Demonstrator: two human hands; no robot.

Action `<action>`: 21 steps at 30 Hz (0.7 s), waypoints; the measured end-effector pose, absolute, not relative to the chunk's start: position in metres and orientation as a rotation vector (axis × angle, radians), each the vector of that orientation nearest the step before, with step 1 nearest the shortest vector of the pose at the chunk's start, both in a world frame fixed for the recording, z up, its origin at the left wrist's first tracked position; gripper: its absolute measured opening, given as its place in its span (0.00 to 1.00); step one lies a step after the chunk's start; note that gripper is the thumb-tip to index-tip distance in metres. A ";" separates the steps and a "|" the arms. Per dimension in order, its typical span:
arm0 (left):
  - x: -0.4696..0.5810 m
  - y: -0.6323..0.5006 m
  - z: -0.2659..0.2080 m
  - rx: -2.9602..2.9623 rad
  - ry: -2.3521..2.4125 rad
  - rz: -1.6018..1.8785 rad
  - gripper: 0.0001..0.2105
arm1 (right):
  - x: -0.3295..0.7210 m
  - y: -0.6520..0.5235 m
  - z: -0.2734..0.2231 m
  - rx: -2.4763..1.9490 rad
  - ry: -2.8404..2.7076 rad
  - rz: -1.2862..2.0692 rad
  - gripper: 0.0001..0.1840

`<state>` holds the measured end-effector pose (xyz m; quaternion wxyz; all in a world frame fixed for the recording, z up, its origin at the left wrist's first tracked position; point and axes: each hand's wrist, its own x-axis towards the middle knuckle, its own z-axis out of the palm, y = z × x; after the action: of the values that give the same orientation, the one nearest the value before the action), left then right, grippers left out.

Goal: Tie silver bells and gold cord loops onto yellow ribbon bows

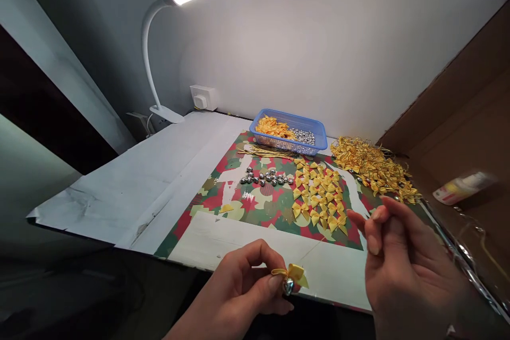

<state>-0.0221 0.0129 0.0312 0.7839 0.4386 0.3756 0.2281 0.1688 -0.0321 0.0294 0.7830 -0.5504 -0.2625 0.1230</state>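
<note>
Between the thumb and fingers of my left hand [251,281] is a yellow ribbon bow [296,273], with a shiny silver bell [288,287] just below its middle. A thin thread or wire [313,248] runs up and right from the bow and fades from sight. My right hand [406,265] is raised at the right with its fingers pinched together; what they hold, if anything, is too fine to make out. Rows of yellow bows [321,194] lie on the patterned mat [274,212], with loose silver bells [263,178] left of them.
A blue basket [258,141] holds yellow ribbon pieces and silver beads. Before it lie gold ties [269,152]; a heap of gold-looped bows [372,167] sits at right. A white lamp [147,58] lights the table from behind. A bottle [458,189] lies by the cardboard.
</note>
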 end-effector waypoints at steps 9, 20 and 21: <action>-0.023 0.013 0.039 1.218 0.842 0.504 0.10 | 0.140 -0.052 0.002 -1.465 -1.197 0.877 0.18; -0.021 0.007 0.031 1.379 0.871 0.641 0.04 | 0.131 -0.054 0.003 -1.405 -1.022 1.100 0.26; -0.021 0.007 0.031 1.385 0.870 0.629 0.04 | 0.131 -0.054 0.003 -1.399 -1.022 1.105 0.27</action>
<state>-0.0210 0.0074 0.0310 0.6400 0.6073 0.3814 0.2759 0.1306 -0.0539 0.0029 0.5170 -0.5828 -0.4257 0.4602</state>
